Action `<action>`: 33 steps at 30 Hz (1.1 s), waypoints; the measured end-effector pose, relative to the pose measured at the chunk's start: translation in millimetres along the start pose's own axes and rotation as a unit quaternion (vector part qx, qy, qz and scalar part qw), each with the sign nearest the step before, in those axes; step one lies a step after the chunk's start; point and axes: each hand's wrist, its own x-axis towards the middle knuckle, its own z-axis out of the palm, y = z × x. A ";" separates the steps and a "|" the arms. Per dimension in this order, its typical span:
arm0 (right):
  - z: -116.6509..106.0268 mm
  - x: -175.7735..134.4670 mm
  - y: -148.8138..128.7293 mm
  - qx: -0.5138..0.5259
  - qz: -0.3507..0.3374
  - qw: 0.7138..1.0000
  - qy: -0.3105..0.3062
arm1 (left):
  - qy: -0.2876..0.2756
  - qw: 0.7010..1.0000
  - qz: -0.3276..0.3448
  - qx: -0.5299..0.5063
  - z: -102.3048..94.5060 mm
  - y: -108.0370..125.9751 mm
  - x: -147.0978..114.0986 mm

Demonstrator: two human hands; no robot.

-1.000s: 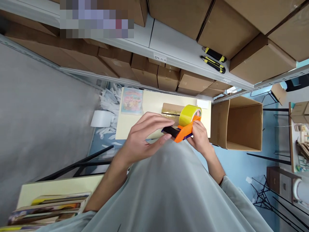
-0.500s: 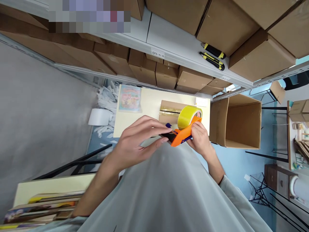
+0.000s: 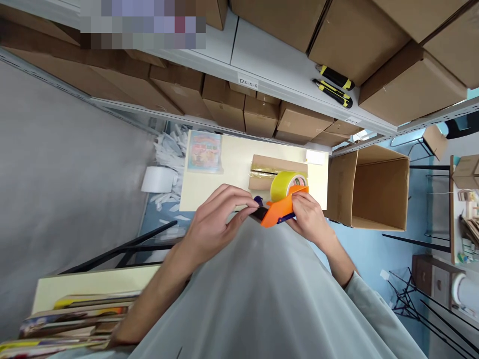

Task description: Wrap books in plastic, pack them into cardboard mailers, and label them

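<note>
An orange tape dispenser (image 3: 277, 211) with a roll of yellow tape (image 3: 281, 186) is held above the near edge of the cream table (image 3: 235, 147). My right hand (image 3: 310, 213) is wrapped round its handle side. At the dispenser's dark front end, my left hand (image 3: 220, 222) has thumb and fingertips pinched together; whether a tape end is between them is too small to make out. Behind the roll lies a flat cardboard box (image 3: 262, 162) with shiny tape along its middle seam, partly hidden by the dispenser.
A large open carton (image 3: 339, 189) stands right of the table. Shelves above hold several cardboard boxes and black-and-yellow utility knives (image 3: 335, 87). A packet in clear wrap (image 3: 205, 152) lies at the table's left. White paper scraps (image 3: 170, 149) and a white roll (image 3: 159, 179) are beyond it.
My left thumb and fingers have closed together at the dispenser's front end. The dispenser and my right hand have shifted slightly left and tilted.
</note>
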 end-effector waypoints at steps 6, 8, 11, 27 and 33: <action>-4.9 -0.2 -2.5 0.059 0.098 0.977 -0.177 | -0.043 0.981 -0.176 -0.062 14.9 -28.0 -12.4; -10.3 0.7 1.5 0.077 0.140 0.953 -0.258 | -0.048 0.963 -0.245 -0.099 26.4 -37.8 -18.8; -25.0 5.3 10.7 0.099 0.182 0.913 -0.351 | -0.057 0.929 -0.327 -0.161 41.9 -44.9 -26.5; -97.6 80.6 40.8 0.184 0.235 0.834 -0.464 | -0.027 0.876 -0.406 -0.260 22.6 -65.5 14.0; -93.2 91.6 68.4 0.254 0.257 0.788 -0.499 | -0.011 0.860 -0.445 -0.248 -0.3 -96.3 13.4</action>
